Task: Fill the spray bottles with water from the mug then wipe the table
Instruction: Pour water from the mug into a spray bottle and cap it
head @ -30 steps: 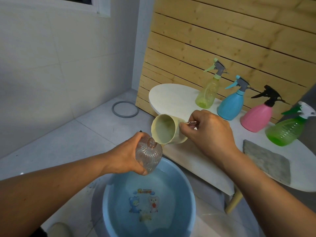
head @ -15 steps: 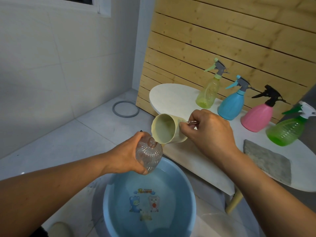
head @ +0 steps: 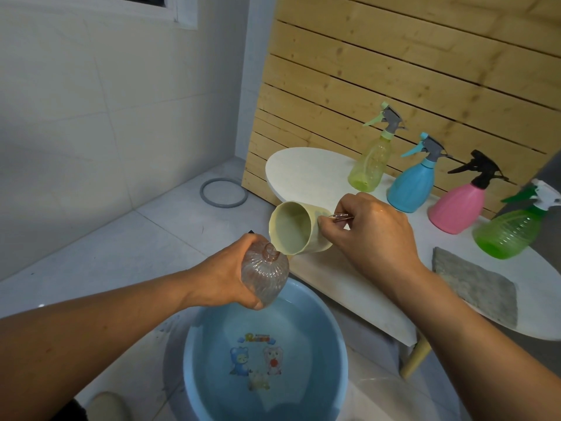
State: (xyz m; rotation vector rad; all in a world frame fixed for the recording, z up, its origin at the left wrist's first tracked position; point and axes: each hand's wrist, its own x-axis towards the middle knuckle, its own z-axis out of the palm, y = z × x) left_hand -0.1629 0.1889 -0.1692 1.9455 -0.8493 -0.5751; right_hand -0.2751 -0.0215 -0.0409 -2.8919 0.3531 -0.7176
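the clear bottle (head: 264, 276) has no spray head and is held tilted over the blue basin (head: 334, 323), which stands on the floor with water in it, below the near edge of the table (head: 306, 171). the left hand (head: 226, 276) has its fingers curled round the ribbed body of this bottle. the mug (head: 299, 227) is tipped far over, its lip just at the bottle's small neck, and the right hand (head: 368, 233) grips it at the handle side; something thin and shiny shows between these fingers, but i cannot tell what it is. i judge the pouring step is in hand now. the danger, as i see it, is the wide mouth of the mug against such a narrow neck: if the mug tips more quickly, water can run past the opening and down the bottle onto the left hand, and a wet ribbed bottle can slip. because the bottle hangs over the basin, most spilled water would fall there, but a small drift toward the table edge would put it on the floor. whether water is flowing now i cannot see. along the back edge of the table stand the yellow bottle (head: 368, 165), the blue bottle (head: 409, 185), the pink bottle (head: 460, 208) and, toward the right end, the green bottle (head: 510, 235), all with spray heads on. the grey cloth (head: 473, 284) lies near the front edge at the right, ready for wiping.
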